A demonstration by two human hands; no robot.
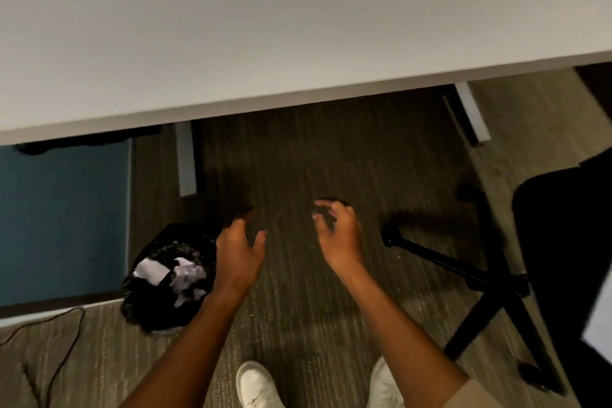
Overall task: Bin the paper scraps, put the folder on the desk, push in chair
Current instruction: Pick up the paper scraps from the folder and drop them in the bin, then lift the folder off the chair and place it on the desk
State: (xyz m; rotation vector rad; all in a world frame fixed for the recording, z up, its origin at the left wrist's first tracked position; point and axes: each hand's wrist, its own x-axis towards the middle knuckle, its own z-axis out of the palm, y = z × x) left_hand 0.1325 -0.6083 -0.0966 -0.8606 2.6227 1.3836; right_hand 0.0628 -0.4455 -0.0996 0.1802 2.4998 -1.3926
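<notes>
— Why is the small bin with the black liner (165, 278) down there, by the blue panel (63, 219)?

— It stands on the grey-brown carpet (298, 308), just in front of the pale, flat-topped desk (265, 26), where a hand can drop things straight in. White and lilac paper scraps (178, 272) already lie inside it, so I judge the binning is done or nearly so.

— And the hands?

— Both are empty. The left hand (240, 255) hangs just beside the bin's rim, fingers loosely spread. The right hand (337, 232) is apart from it, fingers curled but pinching nothing I can make out.

— The chair?

— The black office chair (563, 242) stands to the right, its star base (486, 278) clear of the desk's leg (472, 113), not tucked under. It still needs pushing in.

— The folder?

— Not in view. The desk shows bare where I can see it, so that step looks undone.
</notes>
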